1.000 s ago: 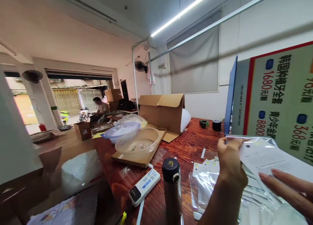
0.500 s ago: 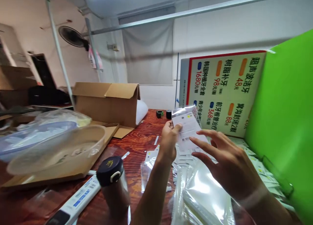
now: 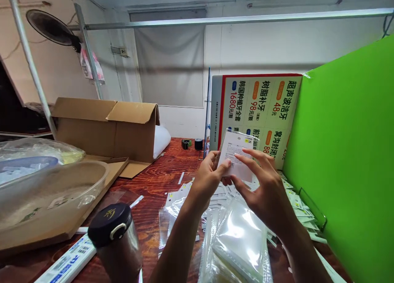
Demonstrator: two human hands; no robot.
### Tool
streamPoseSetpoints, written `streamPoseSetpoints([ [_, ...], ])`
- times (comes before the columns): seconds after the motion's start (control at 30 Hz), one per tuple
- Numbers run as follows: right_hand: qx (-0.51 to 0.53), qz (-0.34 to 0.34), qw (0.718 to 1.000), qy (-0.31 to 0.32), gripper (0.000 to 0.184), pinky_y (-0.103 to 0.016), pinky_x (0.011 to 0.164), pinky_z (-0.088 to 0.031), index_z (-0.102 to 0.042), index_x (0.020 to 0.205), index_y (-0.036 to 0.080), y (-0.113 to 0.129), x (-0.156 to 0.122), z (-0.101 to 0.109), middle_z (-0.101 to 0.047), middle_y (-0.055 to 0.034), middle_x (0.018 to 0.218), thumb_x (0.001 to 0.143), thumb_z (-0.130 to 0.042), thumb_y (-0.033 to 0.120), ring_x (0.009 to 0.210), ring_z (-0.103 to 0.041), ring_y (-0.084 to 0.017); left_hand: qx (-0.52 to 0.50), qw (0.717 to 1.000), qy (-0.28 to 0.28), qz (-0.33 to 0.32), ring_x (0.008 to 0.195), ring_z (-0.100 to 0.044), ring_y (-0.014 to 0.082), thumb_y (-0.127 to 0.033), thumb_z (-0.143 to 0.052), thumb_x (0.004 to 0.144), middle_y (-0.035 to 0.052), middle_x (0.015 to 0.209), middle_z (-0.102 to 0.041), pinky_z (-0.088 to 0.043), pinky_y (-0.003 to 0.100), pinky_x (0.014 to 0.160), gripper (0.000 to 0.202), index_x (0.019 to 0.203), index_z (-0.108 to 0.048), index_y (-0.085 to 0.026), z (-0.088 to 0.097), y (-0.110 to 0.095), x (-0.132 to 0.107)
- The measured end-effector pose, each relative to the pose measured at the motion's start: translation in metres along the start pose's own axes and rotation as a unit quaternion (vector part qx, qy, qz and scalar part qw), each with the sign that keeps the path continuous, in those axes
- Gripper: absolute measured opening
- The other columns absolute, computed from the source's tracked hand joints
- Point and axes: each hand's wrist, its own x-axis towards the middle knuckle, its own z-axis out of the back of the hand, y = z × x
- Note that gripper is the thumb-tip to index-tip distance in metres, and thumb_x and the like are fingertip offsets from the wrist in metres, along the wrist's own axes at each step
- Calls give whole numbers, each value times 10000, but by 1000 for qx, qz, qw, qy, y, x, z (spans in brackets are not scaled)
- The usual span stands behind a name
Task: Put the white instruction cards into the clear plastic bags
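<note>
Both my hands hold up a small clear packet with a white printed card (image 3: 235, 151) inside, above the wooden table (image 3: 160, 180). My left hand (image 3: 207, 179) pinches its lower left edge between thumb and fingers. My right hand (image 3: 261, 188) touches the card's front with its fingertips, fingers partly spread. Below the hands lie a stack of clear plastic bags (image 3: 240, 242) and several scattered packets (image 3: 181, 196).
A dark-lidded flask (image 3: 115, 242) stands at the near left, beside a white device (image 3: 66, 264). Plastic bowls (image 3: 46, 192) rest on cardboard. An open carton (image 3: 107, 127) sits behind. A printed sign (image 3: 255, 106) and a green board (image 3: 347, 159) wall off the right. Two tape rolls (image 3: 191, 143) lie far back.
The view swung right and down from the room to the table. My right hand came in and now touches the card, which my left hand kept holding up.
</note>
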Motion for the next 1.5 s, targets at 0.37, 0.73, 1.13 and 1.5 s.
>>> streamPoseSetpoints([
  [0.37, 24, -25, 999, -18, 369, -483, 1021, -463, -598, 1207, 171, -4, 1, 0, -578, -119, 1268, 871, -638, 319, 1190, -528, -263, 58, 998, 14, -21, 521, -537, 81, -376, -591, 881, 37, 871, -625, -440, 228, 502, 291, 1054, -506, -158, -4, -7, -3],
  [0.73, -28, 22, 999, 33, 451, -453, 1021, -467, -591, 1246, 156, -17, -2, 0, -610, -118, 1264, 876, -666, 405, 1172, -548, -259, 148, 987, 51, -43, 751, -559, 133, -419, -461, 952, 25, 824, -597, -449, 231, 663, 298, 899, -595, -158, -1, -1, -1],
  [1.13, -169, -232, 942, 172, 224, -344, 756, -478, -730, 895, 155, -90, -20, -15, -727, -107, 923, 890, -595, 333, 843, -653, -238, 567, 808, 129, 90, 808, -680, 258, -582, -426, 902, 126, 871, -719, -477, 328, 710, 492, 847, -676, -162, 10, 48, 8],
  [1.5, -272, -330, 873, 236, 365, -293, 564, -381, -713, 796, 198, -51, -82, 110, -728, -88, 773, 945, -463, 419, 600, -619, -188, 647, 709, 234, 158, 809, -654, 281, -419, -791, 645, 87, 673, -670, -431, 302, 704, 260, 618, -677, -187, 9, 63, 3],
])
